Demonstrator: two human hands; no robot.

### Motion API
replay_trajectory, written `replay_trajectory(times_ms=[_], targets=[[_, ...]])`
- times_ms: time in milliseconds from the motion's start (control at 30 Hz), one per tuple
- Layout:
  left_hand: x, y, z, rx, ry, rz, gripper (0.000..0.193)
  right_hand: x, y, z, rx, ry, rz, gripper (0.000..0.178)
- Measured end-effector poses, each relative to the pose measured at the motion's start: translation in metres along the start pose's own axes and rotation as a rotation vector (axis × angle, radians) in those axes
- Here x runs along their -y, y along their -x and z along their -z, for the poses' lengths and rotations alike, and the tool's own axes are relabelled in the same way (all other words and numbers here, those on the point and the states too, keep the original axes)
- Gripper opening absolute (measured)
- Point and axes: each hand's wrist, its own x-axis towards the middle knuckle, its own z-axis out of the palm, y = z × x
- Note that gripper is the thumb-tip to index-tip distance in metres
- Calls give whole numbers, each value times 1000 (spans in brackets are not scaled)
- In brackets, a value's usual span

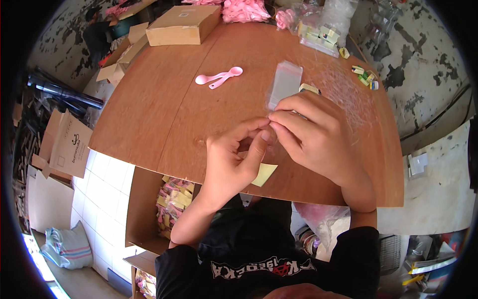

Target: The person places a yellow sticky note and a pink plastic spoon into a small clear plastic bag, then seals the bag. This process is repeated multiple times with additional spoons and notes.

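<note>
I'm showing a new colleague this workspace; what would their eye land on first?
Likely the left hand and right hand, close together over the near part of the brown table. Next, two pink spoons stand out, lying across each other farther back, left of the hands' meeting point. A cardboard box sits at the table's far left.

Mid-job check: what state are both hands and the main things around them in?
Left hand: raised, fingers bent, near the right fingertips; grip unclear
Right hand: raised, fingers bent; grip unclear
Pink spoons: two, crossed, lying on the table
Clear bags: lying flat
Yellow paper: lying near the table edge
Far cardboard box: closed
Lower carton: open, containing pink-and-yellow items
</note>
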Motion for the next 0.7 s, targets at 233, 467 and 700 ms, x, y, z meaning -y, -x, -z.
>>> replay_trajectory(times_ms=[233, 467, 700], targets=[[-21, -2, 3, 96, -270, -206, 28, 1, 1, -1, -31, 111, 51, 17], [-16, -2, 14, 221, -212, -161, 34, -8, 0, 5, -79, -145, -50, 16], [-13, 6, 17, 18, 162, -164, 33, -40, 6, 40, -238, -924, -415, 5]])
